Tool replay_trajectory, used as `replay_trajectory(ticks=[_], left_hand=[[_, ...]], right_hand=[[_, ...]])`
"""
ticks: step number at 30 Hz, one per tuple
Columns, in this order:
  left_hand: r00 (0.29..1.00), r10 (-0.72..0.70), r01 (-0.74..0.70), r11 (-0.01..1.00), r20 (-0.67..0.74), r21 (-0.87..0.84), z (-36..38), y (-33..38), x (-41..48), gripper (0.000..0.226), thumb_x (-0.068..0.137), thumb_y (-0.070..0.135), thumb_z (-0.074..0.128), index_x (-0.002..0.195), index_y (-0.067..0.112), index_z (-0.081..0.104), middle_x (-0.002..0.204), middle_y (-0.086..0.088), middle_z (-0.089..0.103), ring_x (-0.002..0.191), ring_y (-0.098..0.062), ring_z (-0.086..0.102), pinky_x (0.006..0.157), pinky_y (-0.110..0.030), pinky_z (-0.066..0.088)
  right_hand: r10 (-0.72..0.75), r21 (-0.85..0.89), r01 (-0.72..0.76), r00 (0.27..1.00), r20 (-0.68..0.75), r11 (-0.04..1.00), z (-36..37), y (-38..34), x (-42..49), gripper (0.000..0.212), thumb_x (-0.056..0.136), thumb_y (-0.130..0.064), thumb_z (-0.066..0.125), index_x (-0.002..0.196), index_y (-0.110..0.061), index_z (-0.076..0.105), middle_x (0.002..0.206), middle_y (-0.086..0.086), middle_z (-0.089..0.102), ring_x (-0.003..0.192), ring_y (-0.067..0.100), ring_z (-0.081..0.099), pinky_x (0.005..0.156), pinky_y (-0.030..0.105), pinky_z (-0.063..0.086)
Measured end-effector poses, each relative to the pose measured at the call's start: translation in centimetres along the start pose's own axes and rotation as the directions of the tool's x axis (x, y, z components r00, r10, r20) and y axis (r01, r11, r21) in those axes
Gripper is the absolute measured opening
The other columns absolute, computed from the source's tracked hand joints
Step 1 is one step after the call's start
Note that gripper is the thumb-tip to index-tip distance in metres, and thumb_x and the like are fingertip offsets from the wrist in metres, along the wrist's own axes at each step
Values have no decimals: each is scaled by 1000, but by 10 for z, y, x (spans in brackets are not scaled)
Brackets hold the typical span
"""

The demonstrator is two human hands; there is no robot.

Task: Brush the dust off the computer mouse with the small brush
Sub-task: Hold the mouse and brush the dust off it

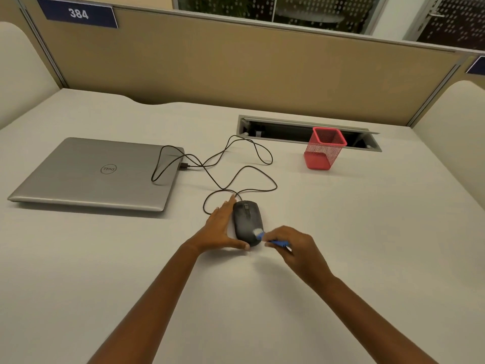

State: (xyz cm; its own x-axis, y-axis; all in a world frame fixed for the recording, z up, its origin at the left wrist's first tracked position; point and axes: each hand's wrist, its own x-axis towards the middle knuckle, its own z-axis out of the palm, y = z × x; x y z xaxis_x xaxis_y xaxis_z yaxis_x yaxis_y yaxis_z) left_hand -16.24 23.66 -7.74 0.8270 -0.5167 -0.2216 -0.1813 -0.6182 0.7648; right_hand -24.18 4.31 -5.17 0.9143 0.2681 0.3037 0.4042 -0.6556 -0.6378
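White desk (341, 232), left hand (223, 227) flat against black mouse (246, 222), right hand (294, 245) pinching small blue brush (275, 242), bristles on mouse.

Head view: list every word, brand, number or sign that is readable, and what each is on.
"384": white digits on the blue plate fixed to the partition top, far left.
"DELL": round logo, seen upside down, on the closed silver laptop lid.
Second blue plate at the right edge: cut off, nothing readable.
Computer mouse: no readable marking.

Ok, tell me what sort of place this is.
Most likely an open-plan office workstation: a fabric partition with a numbered sign reading 384, a closed laptop on the desk, and a cable trough.
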Motion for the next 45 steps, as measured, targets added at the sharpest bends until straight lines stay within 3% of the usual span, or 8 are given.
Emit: replay_trajectory(ticks=[3, 6, 9, 21, 28, 36, 40, 45], left_hand=[[1000, -9, 9, 1000, 1, -1, -2, 1, 1, 120, 53, 49, 68, 141, 20, -8, 155, -3, -1, 142, -24, 1, 116, -41, 7], [1000, -17, 17, 1000, 10, -3, -3, 2, 4, 121, 52, 49, 69, 141, 20, -7, 155, -4, 1, 142, -25, 4, 116, -43, 11], [1000, -17, 17, 1000, 9, -9, -4, 3, 5, 119, 52, 47, 69, 141, 20, -5, 155, -5, 4, 141, -26, 7, 115, -43, 14], [1000, -15, 15, 1000, 17, -14, -5, -3, 5, 127, 43, 60, 67, 141, 22, -5, 155, -2, 1, 142, -24, 3, 118, -44, 11], [1000, -8, 9, 999, 9, -50, -5, -4, 4, 128, 40, 65, 62, 141, 25, -6, 155, -3, 0, 142, -23, 2, 118, -47, 11], [996, 80, -79, 996, -40, 31, 3, -4, 4, 146, 26, 97, 35, 140, 15, -7, 151, 1, -10, 139, -16, -15, 114, -37, -10], [994, 84, -82, 996, -68, 30, 3, -7, 5, 134, 24, 98, 30, 131, 28, -12, 153, -9, -13, 141, -23, -12, 114, -38, -9], [992, 104, -97, 991, -71, 95, 4, -13, 8, 143, 27, 98, 31, 139, 18, -9, 153, -6, -14, 140, -17, -13, 114, -37, -10]], right_hand=[[7, -11, -7, 1000, -7, 1000, -13, -1, -5, 15, 77, -12, 63, 89, -7, 70, 86, 10, 74, 85, 6, 60, 75, 1, 42], [11, 26, -6, 981, -194, 1000, -16, -2, 12, 12, 75, 0, 67, 86, -4, 70, 84, 4, 70, 83, -12, 56, 74, -3, 41], [42, 38, -32, 953, -301, 999, -4, -3, 34, 13, 77, 2, 67, 89, -2, 70, 87, 2, 69, 83, 0, 60, 76, 0, 44], [-172, -238, 166, 985, -8, 957, 22, -2, -33, 22, 71, -12, 66, 90, 0, 69, 84, 13, 76, 74, 21, 72, 82, 19, 48], [-237, -263, 185, 954, -183, 947, 16, -25, 22, 19, 78, -7, 56, 89, 2, 68, 85, 15, 75, 77, 23, 70, 79, 22, 49], [-261, -424, 245, 965, 22, 872, 41, -24, 50, 36, 45, 0, 88, 76, -1, 68, 74, 13, 74, 63, 24, 69, 45, 23, 56], [-329, -448, 315, 943, 50, 837, 36, -24, 26, 33, 50, -7, 88, 77, -4, 70, 74, 11, 74, 63, 20, 69, 49, 20, 55], [-283, -403, 276, 958, 43, 873, 32, -19, 4, 21, 63, -9, 81, 80, -4, 71, 74, 10, 75, 62, 19, 69, 56, 21, 57]])
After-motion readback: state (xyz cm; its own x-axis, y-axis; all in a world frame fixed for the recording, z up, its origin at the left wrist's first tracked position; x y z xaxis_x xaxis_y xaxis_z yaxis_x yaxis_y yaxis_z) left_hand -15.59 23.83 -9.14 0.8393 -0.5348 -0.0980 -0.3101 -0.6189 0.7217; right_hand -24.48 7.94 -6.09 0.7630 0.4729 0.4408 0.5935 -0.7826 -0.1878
